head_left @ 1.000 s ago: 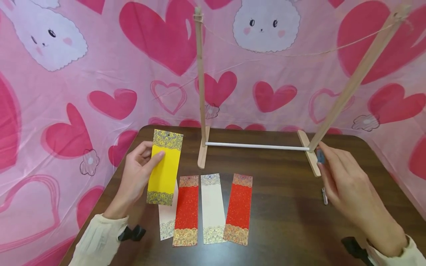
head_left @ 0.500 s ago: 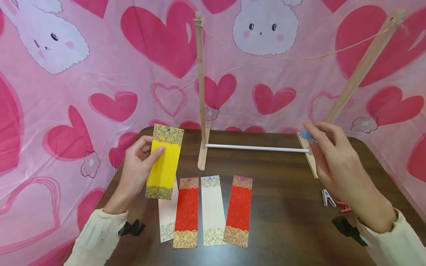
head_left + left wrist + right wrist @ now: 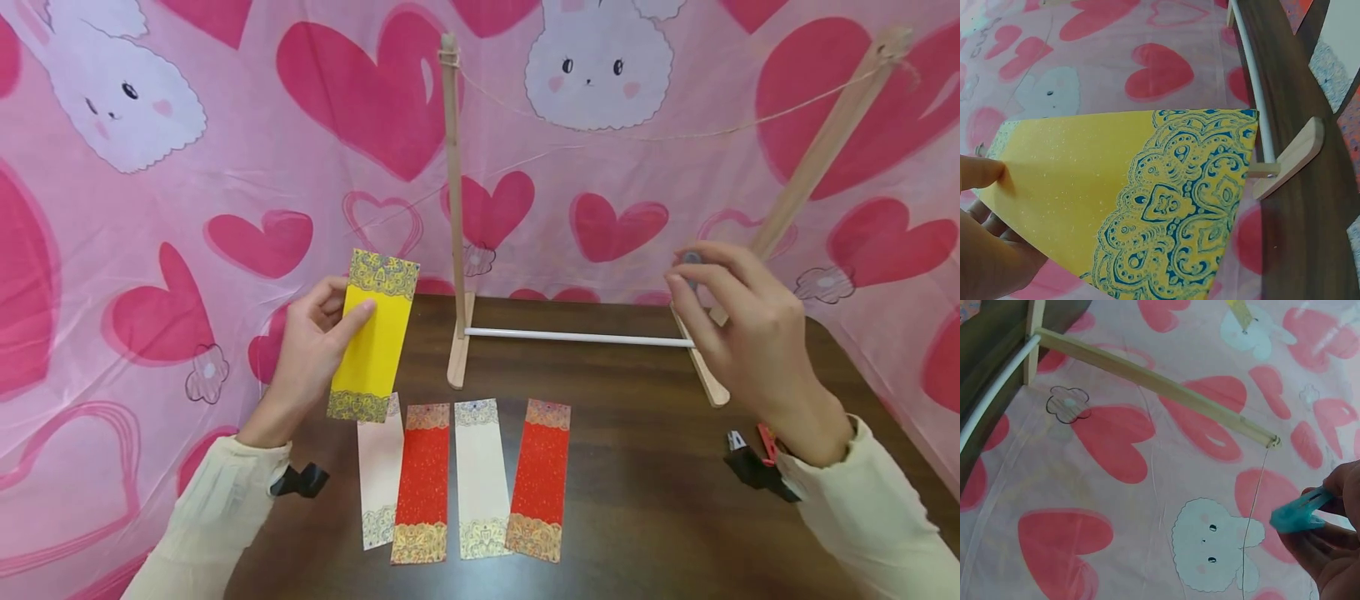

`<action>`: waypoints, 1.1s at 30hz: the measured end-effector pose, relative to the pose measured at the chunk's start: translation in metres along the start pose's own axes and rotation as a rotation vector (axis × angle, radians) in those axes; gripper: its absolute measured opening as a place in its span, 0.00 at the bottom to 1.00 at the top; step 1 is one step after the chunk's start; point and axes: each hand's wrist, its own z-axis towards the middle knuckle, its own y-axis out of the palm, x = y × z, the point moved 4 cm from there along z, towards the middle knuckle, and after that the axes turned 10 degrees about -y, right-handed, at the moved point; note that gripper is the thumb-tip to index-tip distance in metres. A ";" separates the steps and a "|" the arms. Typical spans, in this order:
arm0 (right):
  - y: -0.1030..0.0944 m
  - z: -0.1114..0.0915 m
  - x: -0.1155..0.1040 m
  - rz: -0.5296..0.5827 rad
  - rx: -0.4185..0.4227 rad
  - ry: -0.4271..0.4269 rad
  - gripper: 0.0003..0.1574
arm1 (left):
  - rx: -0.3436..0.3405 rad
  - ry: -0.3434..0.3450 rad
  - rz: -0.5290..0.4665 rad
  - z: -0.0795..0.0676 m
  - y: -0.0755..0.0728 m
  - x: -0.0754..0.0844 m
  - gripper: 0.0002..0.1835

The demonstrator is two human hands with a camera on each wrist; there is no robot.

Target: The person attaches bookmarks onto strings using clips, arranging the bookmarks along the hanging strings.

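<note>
My left hand (image 3: 309,354) pinches a yellow bookmark-like paper strip (image 3: 381,337) by its left side, thumb in front. The strip has lace-patterned ends and is raised over the table's left part. In the left wrist view its blue-lined pattern (image 3: 1179,206) lies close to the camera. My right hand (image 3: 757,333) pinches a blue clothespin (image 3: 1297,515) between thumb and fingers, raised in front of the right wooden post (image 3: 825,150). A thin string (image 3: 720,133) sags between that post and the left post (image 3: 455,192), above both hands.
Two red strips (image 3: 422,475) (image 3: 542,475) and two white strips (image 3: 480,467) (image 3: 380,483) lie on the dark table (image 3: 630,500). A white rod (image 3: 577,337) joins the stand's feet. A grey clothespin (image 3: 735,440) and a red one (image 3: 767,443) lie by my right sleeve.
My right hand has risen and moved left with the blue clothespin, from low beside the stand's right foot. My left hand has lifted the yellow strip a little higher.
</note>
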 end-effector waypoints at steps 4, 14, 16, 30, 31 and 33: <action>0.005 0.009 0.005 0.035 0.002 0.016 0.16 | -0.006 0.020 -0.028 0.011 0.001 0.010 0.13; 0.026 0.027 0.035 0.112 -0.115 0.037 0.16 | 0.012 0.131 -0.138 0.044 -0.006 0.045 0.09; 0.030 0.029 0.039 0.112 -0.110 0.033 0.14 | 0.020 0.143 -0.141 0.050 -0.007 0.052 0.09; 0.048 0.064 0.044 0.124 -0.121 0.021 0.12 | 0.056 0.212 -0.091 0.081 0.002 0.075 0.08; 0.049 0.066 0.044 0.134 -0.122 0.027 0.14 | 0.059 0.222 -0.085 0.083 0.003 0.076 0.08; 0.050 0.069 0.044 0.175 -0.114 0.065 0.20 | 0.061 0.237 -0.067 0.086 0.005 0.078 0.08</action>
